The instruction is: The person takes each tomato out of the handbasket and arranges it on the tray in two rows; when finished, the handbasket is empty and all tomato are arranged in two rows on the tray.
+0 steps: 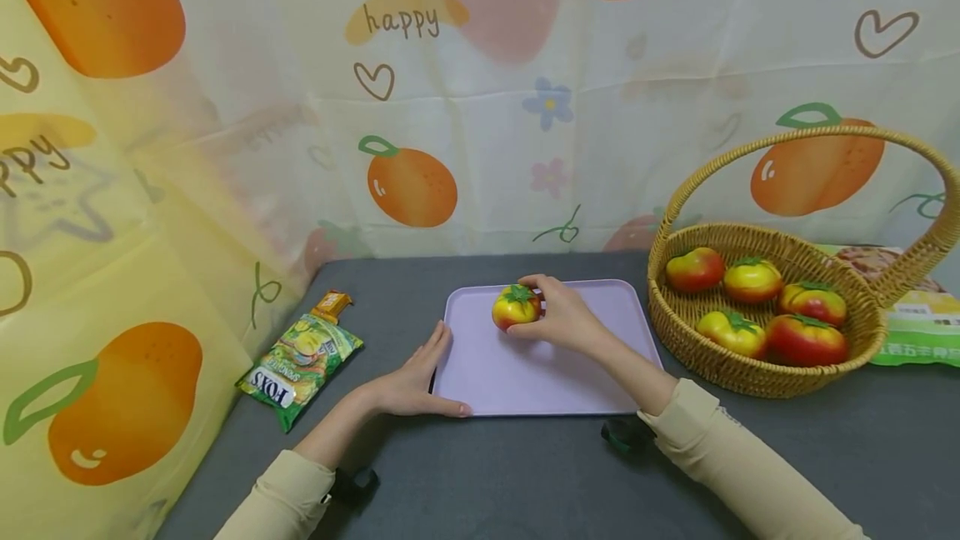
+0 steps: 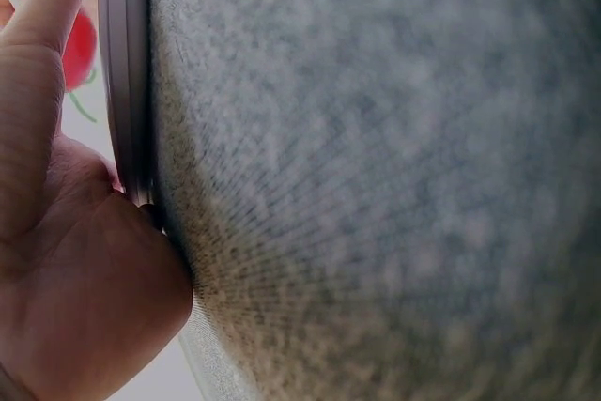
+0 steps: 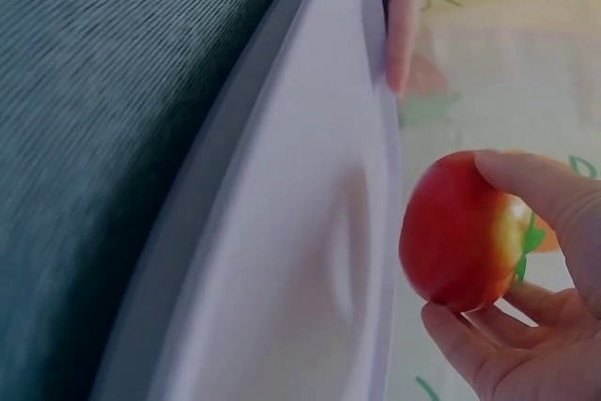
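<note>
A red and yellow tomato (image 1: 516, 308) with a green leafy top is pinched between the thumb and fingers of my right hand (image 1: 564, 315). In the right wrist view, a gap shows between the tomato (image 3: 460, 232) and the lilac tray (image 3: 291, 185). My left hand (image 1: 417, 379) lies against the near left corner of the tray (image 1: 555, 382), fingers straight along its left side, thumb along its front edge. Part of the left palm (image 2: 94, 269) shows beside the tray rim (image 2: 127, 72) in the left wrist view.
Right of the tray, a wicker basket (image 1: 750, 382) with a tall handle holds several similar tomatoes. Behind it lies a green package (image 1: 918, 332). A green snack bag (image 1: 300, 365) and small orange packet (image 1: 331, 305) lie on the left of the grey tabletop (image 1: 517, 482). Printed curtain hangs behind.
</note>
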`<state>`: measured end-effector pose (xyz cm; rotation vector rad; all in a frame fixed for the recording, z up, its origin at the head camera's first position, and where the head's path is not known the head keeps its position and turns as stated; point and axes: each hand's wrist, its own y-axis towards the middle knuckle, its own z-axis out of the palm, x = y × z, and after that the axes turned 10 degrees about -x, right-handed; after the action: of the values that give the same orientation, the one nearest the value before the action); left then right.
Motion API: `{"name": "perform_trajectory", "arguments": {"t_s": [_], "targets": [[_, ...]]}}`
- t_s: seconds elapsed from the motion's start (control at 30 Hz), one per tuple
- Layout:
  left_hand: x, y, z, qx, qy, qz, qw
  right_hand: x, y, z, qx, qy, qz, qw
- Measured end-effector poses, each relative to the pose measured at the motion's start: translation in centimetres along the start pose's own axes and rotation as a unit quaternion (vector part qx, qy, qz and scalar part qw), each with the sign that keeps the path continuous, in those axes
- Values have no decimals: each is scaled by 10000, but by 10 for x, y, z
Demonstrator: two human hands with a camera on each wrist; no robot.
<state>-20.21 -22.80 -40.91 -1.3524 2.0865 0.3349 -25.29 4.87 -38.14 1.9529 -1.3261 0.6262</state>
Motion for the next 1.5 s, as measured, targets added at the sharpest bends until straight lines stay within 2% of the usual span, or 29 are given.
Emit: {"name": "perform_trajectory", "arguments": {"t_s": [0.37,0.73,1.5], "targets": [[1,1,1,38,-5,4,10000,10,14,22,77,-50,-144,9999],[1,0,1,26,-83,15,10000,15,28,41,175,-34,5,9998],[1,-1,2,12,1,67,10000,17,35,47,263,-72,-203,9994]]}}
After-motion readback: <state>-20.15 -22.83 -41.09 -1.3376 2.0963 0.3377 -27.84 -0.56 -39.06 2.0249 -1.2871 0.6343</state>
